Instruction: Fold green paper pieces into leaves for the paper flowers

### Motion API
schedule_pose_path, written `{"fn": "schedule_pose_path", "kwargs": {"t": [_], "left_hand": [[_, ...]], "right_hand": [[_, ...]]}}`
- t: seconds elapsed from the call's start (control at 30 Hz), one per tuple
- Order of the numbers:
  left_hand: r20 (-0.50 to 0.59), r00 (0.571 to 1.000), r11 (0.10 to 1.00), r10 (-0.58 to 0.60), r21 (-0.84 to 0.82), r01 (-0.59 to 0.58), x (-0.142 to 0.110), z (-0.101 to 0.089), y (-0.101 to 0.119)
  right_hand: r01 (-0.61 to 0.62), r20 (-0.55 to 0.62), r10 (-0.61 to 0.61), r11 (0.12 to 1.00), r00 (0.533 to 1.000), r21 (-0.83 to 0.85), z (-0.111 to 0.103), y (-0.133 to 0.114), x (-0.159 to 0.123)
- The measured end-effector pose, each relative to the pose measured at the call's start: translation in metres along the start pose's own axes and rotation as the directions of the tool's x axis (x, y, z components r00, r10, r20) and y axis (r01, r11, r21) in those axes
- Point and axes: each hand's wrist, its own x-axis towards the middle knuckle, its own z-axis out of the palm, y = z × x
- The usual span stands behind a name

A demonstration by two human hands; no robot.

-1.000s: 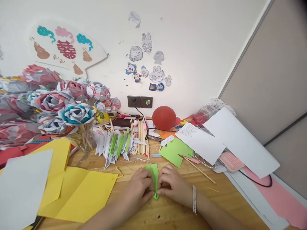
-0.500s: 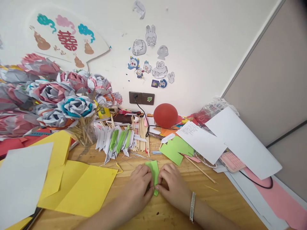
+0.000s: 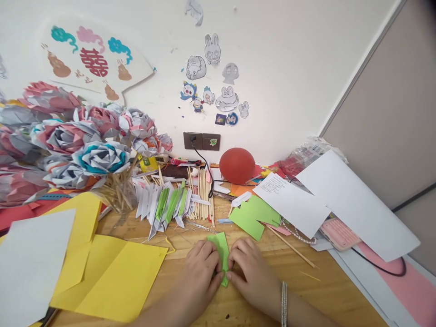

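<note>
A small folded piece of green paper [image 3: 221, 250] lies on the wooden table [image 3: 316, 281] in front of me. My left hand [image 3: 200, 270] presses on its left side with bent fingers. Pinching its right side and lower tip is my right hand [image 3: 254, 270], which wears a beaded bracelet [image 3: 284, 303] on the wrist. Both hands meet over the paper and hide its middle.
Yellow sheets [image 3: 112, 272] and a white sheet [image 3: 27, 263] lie at the left. Behind the hands are folded white and green paper pieces [image 3: 163, 204], wooden sticks [image 3: 202, 193], green paper scraps [image 3: 254, 215], a red ball [image 3: 237, 165], white sheets [image 3: 340, 200] and a bunch of paper roses [image 3: 78, 141].
Both hands have stayed on the green paper, shifting slightly along its fold. The view has drifted a little to the left.
</note>
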Motion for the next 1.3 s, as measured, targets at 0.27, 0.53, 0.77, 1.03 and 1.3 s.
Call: {"fn": "schedule_pose_path", "kwargs": {"t": [0.27, 0.53, 0.77, 1.03, 1.3], "left_hand": [[0.029, 0.999, 1.000, -0.027, 0.004, 0.027, 0.002, -0.001, -0.001], [0.086, 0.996, 1.000, -0.026, 0.004, 0.026, 0.004, -0.003, -0.004], [0.080, 0.997, 1.000, -0.014, 0.014, 0.013, 0.005, -0.001, -0.005], [0.069, 0.998, 1.000, -0.016, -0.014, 0.017, 0.003, -0.004, -0.003], [0.055, 0.997, 0.998, -0.054, -0.010, 0.054, 0.004, -0.001, -0.001]], "right_hand": [[-0.049, -0.007, 0.049, 0.999, 0.999, 0.006, 0.002, -0.006, 0.001], [-0.034, 0.011, 0.034, 0.997, 0.999, 0.071, -0.003, -0.005, 0.000], [-0.110, -0.089, 0.119, 0.989, 0.989, 0.099, -0.002, 0.002, 0.006], [-0.040, -0.066, 0.047, 0.995, 0.997, 0.091, 0.000, 0.001, 0.005], [-0.018, -0.110, 0.020, 1.000, 0.994, 0.016, 0.006, -0.004, 0.002]]}}
